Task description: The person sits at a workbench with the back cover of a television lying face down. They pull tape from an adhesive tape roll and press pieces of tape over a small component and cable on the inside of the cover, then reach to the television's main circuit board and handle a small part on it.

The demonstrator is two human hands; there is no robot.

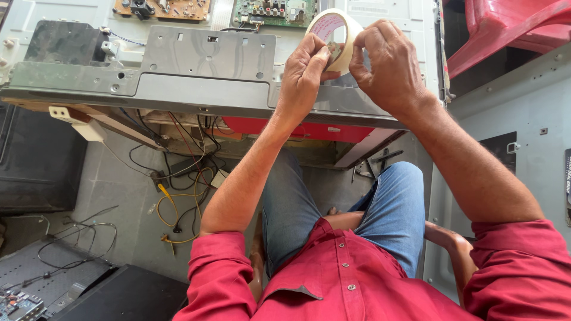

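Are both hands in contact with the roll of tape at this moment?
Touching. The head view shows the left hand pinching the near edge of the tape roll with its fingertips, while the right hand grips the roll's right side with no gap.

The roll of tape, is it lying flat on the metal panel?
No, the roll of tape is held up on edge above the metal panel, between the fingers of the left hand and the right hand.
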